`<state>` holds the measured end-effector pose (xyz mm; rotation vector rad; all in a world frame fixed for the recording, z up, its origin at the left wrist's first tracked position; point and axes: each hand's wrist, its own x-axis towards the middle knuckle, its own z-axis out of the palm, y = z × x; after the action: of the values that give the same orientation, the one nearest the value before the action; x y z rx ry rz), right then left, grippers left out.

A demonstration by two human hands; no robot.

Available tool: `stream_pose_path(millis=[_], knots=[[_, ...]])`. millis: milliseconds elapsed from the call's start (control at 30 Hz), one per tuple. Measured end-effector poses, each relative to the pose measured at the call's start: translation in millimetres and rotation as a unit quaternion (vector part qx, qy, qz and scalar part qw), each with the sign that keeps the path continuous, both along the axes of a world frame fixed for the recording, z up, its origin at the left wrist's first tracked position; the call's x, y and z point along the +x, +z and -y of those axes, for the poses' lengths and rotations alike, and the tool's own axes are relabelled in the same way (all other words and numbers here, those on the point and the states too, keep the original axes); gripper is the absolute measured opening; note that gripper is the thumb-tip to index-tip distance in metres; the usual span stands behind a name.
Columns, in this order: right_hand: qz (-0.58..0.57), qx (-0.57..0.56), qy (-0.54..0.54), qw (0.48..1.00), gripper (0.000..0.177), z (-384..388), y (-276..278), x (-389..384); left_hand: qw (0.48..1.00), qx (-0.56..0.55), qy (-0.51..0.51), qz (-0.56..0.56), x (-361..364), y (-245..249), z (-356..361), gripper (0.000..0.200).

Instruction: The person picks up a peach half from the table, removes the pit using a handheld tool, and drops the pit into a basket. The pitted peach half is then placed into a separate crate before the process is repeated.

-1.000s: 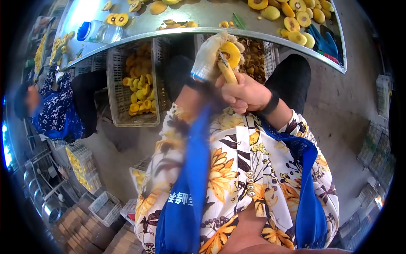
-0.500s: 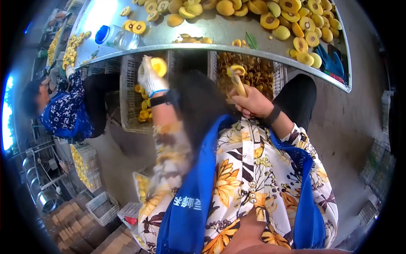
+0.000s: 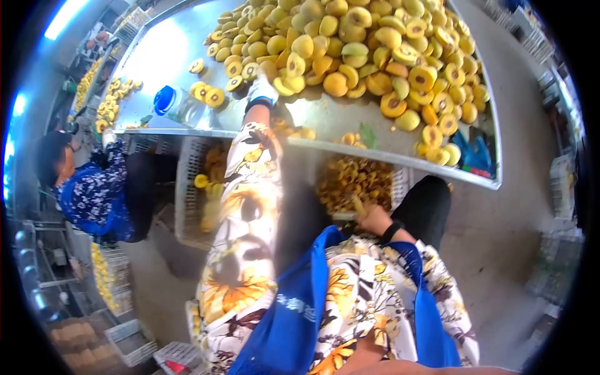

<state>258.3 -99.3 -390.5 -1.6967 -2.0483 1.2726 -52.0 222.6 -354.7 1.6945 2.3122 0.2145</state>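
Note:
My left hand [image 3: 261, 90], in a white glove, reaches over the metal table's edge to the near side of a pile of halved yellow peaches [image 3: 334, 84]. Its blurred fingers are among the fruit halves, so their grip is hidden. Low in front of my lap, my right hand [image 3: 375, 220] is bare and closed around a wooden-handled tool [image 3: 359, 206]. The tool's handle points up and away, and its tip blurs against a crate of brown pits and scraps [image 3: 353, 181]. A second crate [image 3: 187, 206], with yellow fruit pieces inside, stands below my left forearm.
The metal table [image 3: 156, 69] has a raised rim along its near edge. On it lie a clear jar with a blue lid [image 3: 165, 100], a green leaf [image 3: 367, 134] and blue gloves [image 3: 475, 150]. Another person [image 3: 94, 194] sits at the left. Stacked crates [image 3: 112, 275] stand behind them.
My left hand has moved forward from above the fruit crate to the pile, and the peach half it held is gone from view. My right hand still grips the tool; the view has tilted up.

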Motion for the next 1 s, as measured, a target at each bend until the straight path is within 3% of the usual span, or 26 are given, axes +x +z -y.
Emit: stream_pose_path(millis=[33, 100, 233, 333, 433, 467, 500, 533, 567, 600, 633, 700, 733, 833, 1000], knots=[[-0.010, -0.043, -0.049, 0.998, 0.043, -3, 25, -5, 1.000, -0.024, 0.016, 0.012, 1, 1, -2, 0.091], [0.014, -0.052, -0.014, 0.998, 0.042, -5, 17, -3, 0.999, -0.047, 0.001, -0.010, 0, 6, 4, 0.097], [-0.038, -0.139, -0.071, 0.987, 0.038, -25, 45, -14, 0.997, -0.059, -0.035, -0.043, 10, 19, 38, 0.106], [-0.031, -0.125, -0.058, 0.990, 0.035, -32, 106, -33, 0.984, -0.047, -0.151, -0.081, -10, -15, 44, 0.068], [-0.063, -0.045, -0.045, 0.996, 0.034, -21, 92, -25, 0.997, -0.002, -0.061, 0.035, 7, 16, 73, 0.056], [-0.044, -0.016, -0.063, 0.997, 0.035, -19, 88, -24, 0.972, 0.057, -0.047, 0.222, 11, 22, 83, 0.053], [-0.023, 0.011, -0.082, 0.996, 0.036, -17, 83, -23, 0.909, 0.111, -0.029, 0.400, 15, 27, 93, 0.050], [-0.030, 0.047, -0.081, 0.995, 0.037, -19, 76, -20, 0.801, 0.092, -0.009, 0.592, 20, 30, 109, 0.046], [-0.027, 0.090, -0.092, 0.991, 0.035, -20, 80, -19, 0.652, 0.064, 0.016, 0.755, 28, 35, 130, 0.042], [-0.038, 0.111, -0.103, 0.988, 0.035, -22, 83, -19, 0.554, 0.034, 0.020, 0.832, 44, 45, 148, 0.039], [-0.048, 0.133, -0.114, 0.983, 0.034, -26, 88, -18, 0.514, 0.040, -0.005, 0.857, 60, 47, 165, 0.044], [-0.056, 0.151, -0.088, 0.983, 0.032, -32, 97, -20, 0.454, 0.009, 0.023, 0.891, 88, 55, 195, 0.049], [-0.055, 0.165, -0.082, 0.981, 0.030, -34, 97, -22, 0.447, 0.029, 0.085, 0.890, 106, 61, 212, 0.051], [-0.035, 0.179, -0.073, 0.980, 0.027, -35, 95, -31, 0.470, 0.079, 0.064, 0.877, 132, 52, 235, 0.043], [-0.037, 0.171, -0.067, 0.982, 0.025, -21, 94, -30, 0.470, 0.030, 0.073, 0.879, 146, 50, 253, 0.045]])
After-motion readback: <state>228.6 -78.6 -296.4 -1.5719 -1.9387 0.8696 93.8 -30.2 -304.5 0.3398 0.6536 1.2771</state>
